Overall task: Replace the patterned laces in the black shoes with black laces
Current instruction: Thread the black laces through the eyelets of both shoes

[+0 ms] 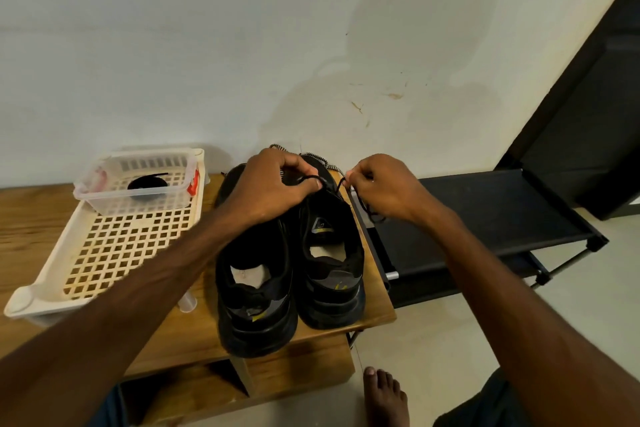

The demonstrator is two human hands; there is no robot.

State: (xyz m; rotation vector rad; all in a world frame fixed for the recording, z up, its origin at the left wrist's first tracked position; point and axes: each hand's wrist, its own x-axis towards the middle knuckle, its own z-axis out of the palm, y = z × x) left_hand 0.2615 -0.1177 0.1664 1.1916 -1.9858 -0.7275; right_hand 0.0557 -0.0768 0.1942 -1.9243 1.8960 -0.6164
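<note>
Two black shoes stand side by side, heels toward me, on a wooden table: the left shoe (254, 291) and the right shoe (330, 260). Over the front of the right shoe, my left hand (273, 184) pinches a loop of black lace (313, 178). My right hand (384, 189) pinches the other strand of that lace, whose end dangles below it (372, 215). Patterned laces (323, 161) lie behind the shoes near the wall. A coiled black lace (147, 182) sits in a clear plastic box (138, 201).
The clear box rests in a cream perforated tray (114, 253) on the wooden table (31, 218). A black shoe rack (485, 211) stands to the right, close to the table edge. My bare foot (384, 395) is on the tiled floor below. A wall rises right behind the table.
</note>
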